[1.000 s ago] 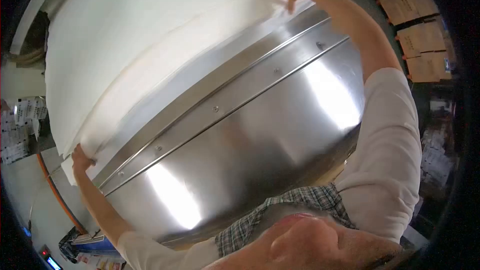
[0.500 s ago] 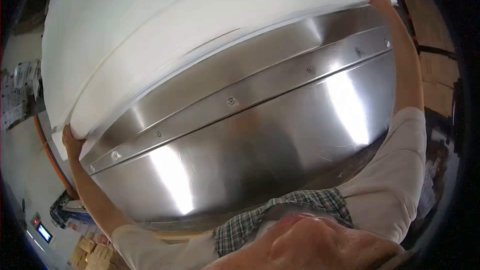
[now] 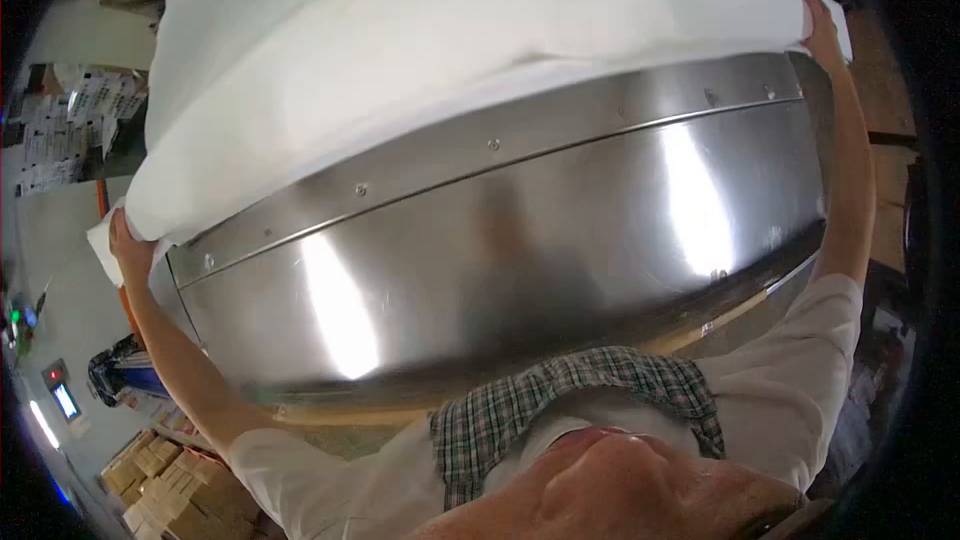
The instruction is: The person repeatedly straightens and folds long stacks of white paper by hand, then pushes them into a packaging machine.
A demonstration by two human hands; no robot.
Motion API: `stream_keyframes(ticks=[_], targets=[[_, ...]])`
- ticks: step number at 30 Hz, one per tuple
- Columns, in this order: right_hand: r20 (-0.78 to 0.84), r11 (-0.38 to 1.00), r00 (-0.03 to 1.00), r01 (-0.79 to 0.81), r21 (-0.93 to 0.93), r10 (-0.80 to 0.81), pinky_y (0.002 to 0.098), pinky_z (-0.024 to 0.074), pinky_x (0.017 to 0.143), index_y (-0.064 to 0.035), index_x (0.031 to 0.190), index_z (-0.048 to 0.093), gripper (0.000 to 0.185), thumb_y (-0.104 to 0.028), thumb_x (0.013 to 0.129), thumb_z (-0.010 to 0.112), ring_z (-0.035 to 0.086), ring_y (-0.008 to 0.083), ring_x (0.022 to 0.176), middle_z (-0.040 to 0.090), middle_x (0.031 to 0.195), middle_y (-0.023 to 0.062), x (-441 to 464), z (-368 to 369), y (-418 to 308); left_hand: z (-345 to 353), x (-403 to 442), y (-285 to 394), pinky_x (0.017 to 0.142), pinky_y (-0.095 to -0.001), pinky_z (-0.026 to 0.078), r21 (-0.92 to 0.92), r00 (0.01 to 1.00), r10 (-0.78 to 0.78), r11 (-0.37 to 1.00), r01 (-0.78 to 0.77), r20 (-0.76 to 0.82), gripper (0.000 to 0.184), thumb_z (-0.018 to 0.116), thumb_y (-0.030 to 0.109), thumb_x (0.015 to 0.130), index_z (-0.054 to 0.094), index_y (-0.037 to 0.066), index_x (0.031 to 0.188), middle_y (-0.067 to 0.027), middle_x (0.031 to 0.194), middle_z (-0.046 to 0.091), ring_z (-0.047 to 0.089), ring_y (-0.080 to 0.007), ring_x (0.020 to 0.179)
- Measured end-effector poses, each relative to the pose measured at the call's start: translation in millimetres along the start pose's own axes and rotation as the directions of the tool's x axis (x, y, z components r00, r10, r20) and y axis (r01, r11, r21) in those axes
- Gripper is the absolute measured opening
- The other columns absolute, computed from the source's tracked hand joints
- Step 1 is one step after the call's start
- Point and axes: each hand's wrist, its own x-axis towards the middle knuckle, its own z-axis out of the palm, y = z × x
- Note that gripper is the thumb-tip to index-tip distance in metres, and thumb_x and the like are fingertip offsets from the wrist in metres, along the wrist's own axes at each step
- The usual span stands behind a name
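A wide white sheet, soft and thick along its near edge, lies over the top of a shiny metal surface with a row of screws. At the left end of that edge, my left hand is closed round the white material. My right hand grips the opposite end at the upper right. Both arms are stretched wide apart. Some fingers of each hand are hidden by the material.
Papers hang on the left wall. Cardboard boxes stand at the lower left, near a small lit screen. Further cardboard is at the right. A wooden edge runs below the metal.
My right hand has moved outward along the edge and closed on the sheet's right end. The sheet's near edge has come down over more of the metal. My view has shifted.
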Motion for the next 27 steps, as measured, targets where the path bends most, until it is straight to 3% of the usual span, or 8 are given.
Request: stream_keyframes(ticks=[3,9,11,14,20,22,25,27], targets=[[-0.136,0.994,0.986,0.102,0.04,-0.096,0.0406,0.0322,0.098,-0.0099,0.122,0.039,0.071,-0.001,0.058,0.068,0.037,0.0351,0.117,0.041,0.124,0.0173,-63.1,-1.0,19.9,-16.6,-49.7,-8.4,0.089,-0.0443,0.037,-0.014,0.995,0.061,0.998,-0.062,-0.08,0.067,0.075,0.013,0.056,0.046,0.003,0.115,-0.0199,0.117,0.048,0.045,-0.038,0.107],[-0.016,0.997,1.0,0.021,0.077,-0.02,0.0448,0.0301,0.098,-0.0117,0.124,0.039,0.071,-0.005,0.06,0.069,0.032,0.036,0.121,0.032,0.131,0.0191,-207.3,14.3,5.0,-51.5,-176.0,31.7,0.096,-0.0476,0.027,0.066,1.0,0.009,0.998,-0.011,0.021,0.07,0.075,0.018,0.053,0.046,0.005,0.115,-0.0179,0.122,0.044,0.039,-0.0366,0.112],[0.03,0.996,1.0,-0.008,0.085,0.005,0.0459,0.0302,0.098,-0.0128,0.123,0.039,0.07,-0.005,0.061,0.069,0.031,0.036,0.121,0.031,0.131,0.0186,-248.8,16.1,-3.5,-54.5,-215.5,50.6,0.098,-0.0488,0.024,0.022,0.995,-0.092,0.996,0.092,0.04,0.068,0.074,0.019,0.055,0.046,0.007,0.115,-0.0173,0.12,0.045,0.038,-0.0334,0.115],[0.106,0.997,0.994,-0.002,0.078,-0.006,0.0457,0.0281,0.098,-0.0117,0.121,0.042,0.058,-0.008,0.067,0.063,0.032,0.0385,0.12,0.034,0.13,0.0195,-303.6,20.9,-2.1,-49.7,-269.6,62.8,0.099,-0.0485,0.022,-0.009,0.995,-0.057,0.998,0.058,0.076,0.063,0.071,0.018,0.057,0.047,0.009,0.114,-0.0167,0.119,0.046,0.037,-0.0304,0.117],[0.272,0.997,0.961,-0.071,0.04,0.058,0.0452,0.0291,0.098,-0.0112,0.12,0.043,0.047,0.001,0.075,0.046,0.033,0.0384,0.12,0.033,0.13,0.02,-370.1,33.9,-20.5,-35.0,-351.5,70.6,0.101,-0.0475,0.019,-0.019,0.938,-0.202,0.976,0.216,0.283,0.054,0.06,0.008,0.061,0.048,0.014,0.114,-0.0162,0.12,0.045,0.037,-0.03,0.117],[0.295,1.0,0.955,-0.015,0.007,0.012,0.045,0.0291,0.098,-0.0112,0.12,0.043,0.047,0.0,0.074,0.046,0.033,0.0382,0.119,0.033,0.13,0.0197,-372.3,25.3,-28.5,-26.7,-365.8,66.9,0.102,-0.0466,0.018,0.044,0.885,-0.269,0.961,0.274,0.38,0.053,0.054,0.004,0.063,0.048,0.013,0.115,-0.0158,0.123,0.042,0.036,-0.0306,0.118],[0.395,0.999,0.919,0.028,-0.02,-0.018,0.0447,0.029,0.098,-0.0115,0.121,0.041,0.048,-0.005,0.074,0.05,0.034,0.0379,0.119,0.033,0.131,0.0184,-368.1,28.4,-17.8,-35.0,-353.4,67.7,0.102,-0.046,0.019,0.027,0.866,-0.226,0.97,0.24,0.446,0.053,0.056,0.003,0.063,0.048,0.012,0.115,-0.0154,0.123,0.043,0.036,-0.0313,0.118],[0.474,1.0,0.88,0.029,-0.008,-0.022,0.0446,0.0289,0.098,-0.0118,0.122,0.04,0.05,-0.008,0.073,0.053,0.034,0.0378,0.119,0.033,0.132,0.0174,-357.2,35.8,-10.6,-45.1,-336.7,67.3,0.103,-0.0451,0.018,0.053,0.798,-0.206,0.975,0.215,0.566,0.06,0.065,0.011,0.06,0.046,0.011,0.117,-0.0158,0.125,0.042,0.034,-0.031,0.12]])
